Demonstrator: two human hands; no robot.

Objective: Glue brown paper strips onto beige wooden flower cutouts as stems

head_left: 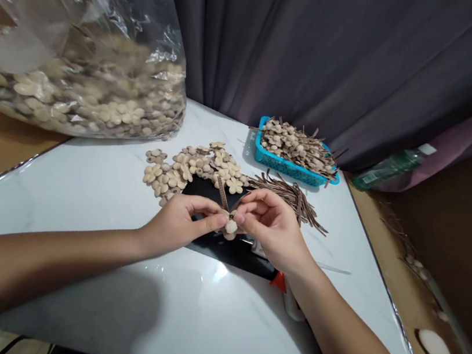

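Head view: left hand [177,218] and right hand [266,225] both have fingers pinching one wooden flower [230,227] with a brown stick [222,192] in it, just in front of the loose flower pile [193,168] on the desk [84,191]. Looks like mid-assembly; seating the stick needs steady push.

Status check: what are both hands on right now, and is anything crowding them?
Left hand and right hand both pinch one wooden flower with a brown stick. Loose flowers and stick pile close behind, not touching.
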